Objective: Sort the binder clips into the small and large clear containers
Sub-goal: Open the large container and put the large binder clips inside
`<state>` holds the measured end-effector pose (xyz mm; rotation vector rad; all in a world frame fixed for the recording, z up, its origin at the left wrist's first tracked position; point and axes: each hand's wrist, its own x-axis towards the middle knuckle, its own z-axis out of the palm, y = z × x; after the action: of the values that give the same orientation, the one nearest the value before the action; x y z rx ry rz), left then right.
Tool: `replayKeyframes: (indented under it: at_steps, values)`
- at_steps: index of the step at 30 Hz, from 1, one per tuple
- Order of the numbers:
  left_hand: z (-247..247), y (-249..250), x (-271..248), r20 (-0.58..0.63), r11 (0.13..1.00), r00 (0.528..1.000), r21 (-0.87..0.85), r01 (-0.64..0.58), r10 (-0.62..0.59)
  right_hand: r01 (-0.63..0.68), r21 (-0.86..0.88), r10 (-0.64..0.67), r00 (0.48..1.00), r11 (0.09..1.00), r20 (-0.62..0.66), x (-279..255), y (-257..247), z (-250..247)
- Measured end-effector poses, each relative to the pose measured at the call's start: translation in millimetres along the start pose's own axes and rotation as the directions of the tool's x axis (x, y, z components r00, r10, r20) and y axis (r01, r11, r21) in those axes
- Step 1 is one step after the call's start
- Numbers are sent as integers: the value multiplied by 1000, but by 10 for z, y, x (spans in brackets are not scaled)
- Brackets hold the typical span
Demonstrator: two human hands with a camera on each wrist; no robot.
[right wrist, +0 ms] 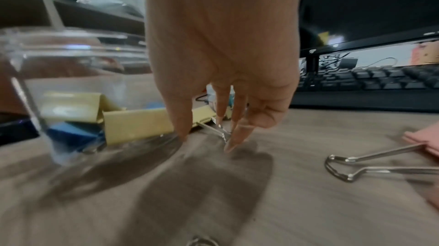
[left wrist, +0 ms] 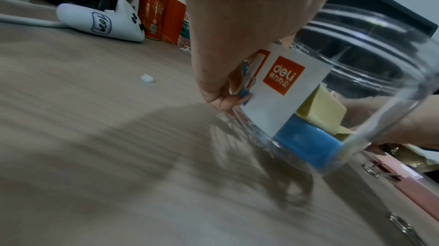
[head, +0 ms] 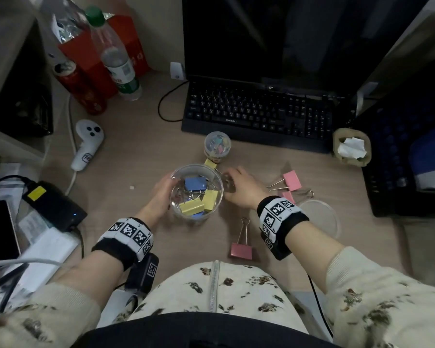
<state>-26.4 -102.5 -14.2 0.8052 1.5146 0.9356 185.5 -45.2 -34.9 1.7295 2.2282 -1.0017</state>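
The large clear container [head: 217, 183] stands mid-desk with blue and yellow binder clips inside. My left hand [head: 167, 189] grips its left wall, beside the orange and white label [left wrist: 285, 81]. A loose yellow clip [head: 210, 163] lies just behind the container. My right hand [head: 230, 182] reaches down at the container's right side, its fingertips [right wrist: 234, 137] touching that clip's wire handle [right wrist: 217, 130], the thumb apart from it. The small clear container [head: 217, 145], holding small coloured clips, stands further back. Pink clips lie at the right [head: 291, 180] and near my body [head: 241, 249].
A clear lid [head: 319, 217] lies at the right. A black keyboard [head: 259, 114] and a monitor close off the back. A white controller [head: 86, 144], a red can and a bottle stand at the back left; a charger and cables lie left.
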Motion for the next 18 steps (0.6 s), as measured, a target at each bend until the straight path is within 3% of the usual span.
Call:
replayKeyframes:
  at_steps: [6, 13, 15, 18]
  values:
    - [-89, -19, -3, -41, 999, 999, 28, 33, -32, 12, -67, -23, 985, 998, -171, 96, -167, 39]
    - [-136, 21, -38, -14, 998, 1000, 50, 24, -23, -122, -229, 132, 991, 966, 31, 82, -197, 25]
    - [-133, 26, -52, -2, 999, 1000, 37, 31, -31, -119, -201, 138, 987, 972, 84, 51, -146, 42]
    - [-122, 22, -52, 6, 998, 999, 24, 51, -51, -148, -104, 155, 986, 984, 60, -8, -60, 39]
